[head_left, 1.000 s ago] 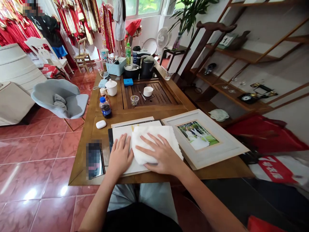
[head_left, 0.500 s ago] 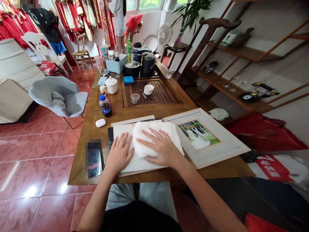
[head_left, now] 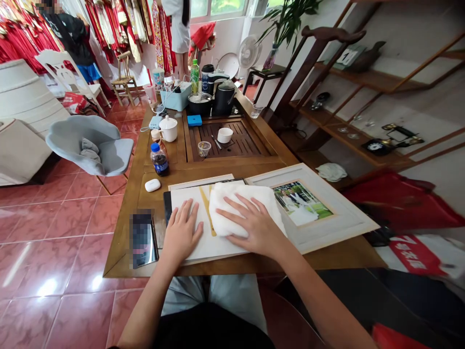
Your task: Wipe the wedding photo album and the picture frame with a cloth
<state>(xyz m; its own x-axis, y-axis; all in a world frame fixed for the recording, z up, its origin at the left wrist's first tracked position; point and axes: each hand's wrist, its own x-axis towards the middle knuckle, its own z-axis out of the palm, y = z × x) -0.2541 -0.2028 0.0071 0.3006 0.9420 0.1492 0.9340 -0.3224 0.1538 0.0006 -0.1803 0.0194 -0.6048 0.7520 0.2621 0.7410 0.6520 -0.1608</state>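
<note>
My right hand [head_left: 254, 225] lies with its fingers spread on a folded white cloth [head_left: 221, 194]. The cloth rests on a flat white board [head_left: 198, 249], near the table's front edge. My left hand [head_left: 184, 230] presses flat on the left part of this board, fingers stretched out. Between my hands, a gold-coloured strip or marking [head_left: 206, 206] shows on the board, partly covered by the cloth. To the right lies a white picture frame [head_left: 303, 240] with a photo [head_left: 300, 201] of two people outdoors; its left side is hidden under the cloth and hand.
A phone [head_left: 143, 242] lies left of the board. Behind it are a white case [head_left: 152, 185], a bottle of dark drink [head_left: 160, 160] and a lidded white cup [head_left: 168, 129]. A slatted tea tray [head_left: 250, 145] holds a small white bowl [head_left: 225, 135]. Two people stand farther back.
My right hand has slid the white cloth a little to the right, which uncovers more of the gold-coloured strip. My left hand stays in place on the board.
</note>
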